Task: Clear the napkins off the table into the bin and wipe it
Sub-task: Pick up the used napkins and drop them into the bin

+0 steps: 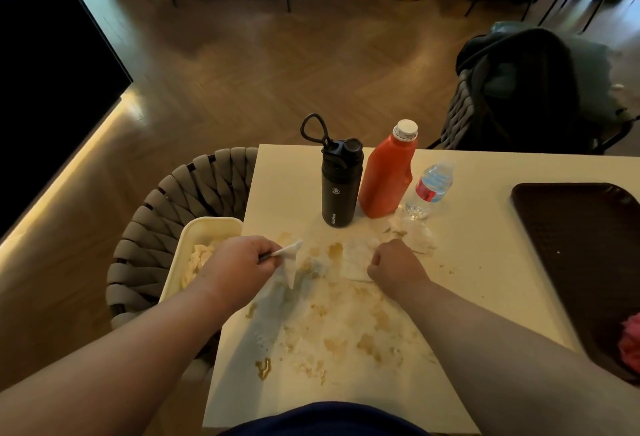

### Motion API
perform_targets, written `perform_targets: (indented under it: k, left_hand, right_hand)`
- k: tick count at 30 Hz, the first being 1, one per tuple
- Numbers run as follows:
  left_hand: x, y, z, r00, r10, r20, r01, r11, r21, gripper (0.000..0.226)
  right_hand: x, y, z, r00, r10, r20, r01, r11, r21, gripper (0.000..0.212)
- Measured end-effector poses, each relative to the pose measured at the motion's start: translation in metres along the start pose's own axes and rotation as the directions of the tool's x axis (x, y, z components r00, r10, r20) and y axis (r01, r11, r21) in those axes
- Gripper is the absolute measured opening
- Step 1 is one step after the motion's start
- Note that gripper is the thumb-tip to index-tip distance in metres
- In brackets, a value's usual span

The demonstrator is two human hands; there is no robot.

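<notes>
Beside the bin point(207, 224) a soiled napkin point(290, 267) is pinched in the left hand point(242, 264), a flat napkin point(356, 255) on the bench point(485, 228) is clenched in the grip of the right hand point(396, 264), and, clearing being judged underway, a drop into the bin is called for next.

Small white logo and vertical lettering low on the black flask point(341, 183), too tiny to read; red-and-blue label on the water bottle point(429, 190) equally illegible.

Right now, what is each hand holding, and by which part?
The left hand pinches a stained white napkin by its top corner. The right hand is curled over a second napkin lying flat; whether it grips it cannot be told.
</notes>
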State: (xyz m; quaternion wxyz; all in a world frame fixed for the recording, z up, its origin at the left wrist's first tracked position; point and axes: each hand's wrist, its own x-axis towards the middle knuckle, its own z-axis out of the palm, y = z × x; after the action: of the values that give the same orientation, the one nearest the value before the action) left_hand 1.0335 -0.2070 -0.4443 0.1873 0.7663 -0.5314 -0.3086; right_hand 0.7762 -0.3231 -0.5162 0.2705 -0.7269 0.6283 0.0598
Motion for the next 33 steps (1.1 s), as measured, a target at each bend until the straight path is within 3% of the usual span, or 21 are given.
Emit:
perform_targets:
  k: [6,15,21,25,29,33]
  left_hand:
    - [0.000,0.000,-0.002,1.000,0.000,-0.020,0.000,1.000,-0.030,0.014]
    - [-0.005,-0.005,-0.008,0.997,-0.056,-0.052,0.045,0.982,-0.183,0.015]
    - [-0.012,-0.018,-0.018,0.990,-0.080,-0.116,0.052,0.972,-0.231,0.015]
    - [-0.013,-0.045,-0.036,0.946,-0.186,-0.267,0.112,0.957,-0.267,0.021]
    - [-0.012,-0.079,-0.045,0.907,-0.294,-0.303,0.210,0.937,-0.280,0.015]
    - [-0.007,-0.102,-0.042,0.899,-0.370,-0.235,0.328,0.924,-0.199,0.044]
  right_hand:
    - [-0.024,-0.019,-0.013,0.998,-0.003,-0.067,0.020,0.964,0.264,0.007]
    - [-0.064,-0.068,-0.031,0.996,-0.060,-0.060,0.084,0.796,0.599,0.009]
    - [-0.077,-0.088,-0.031,0.989,-0.126,-0.079,0.147,0.758,0.636,0.009]
    - [-0.079,-0.086,-0.031,0.990,-0.105,-0.093,0.141,0.753,0.643,0.010]
    - [-0.079,-0.081,-0.031,0.992,-0.083,-0.093,0.123,0.770,0.626,0.010]
    - [-0.080,-0.079,-0.030,0.995,-0.050,-0.082,0.090,0.769,0.633,0.011]
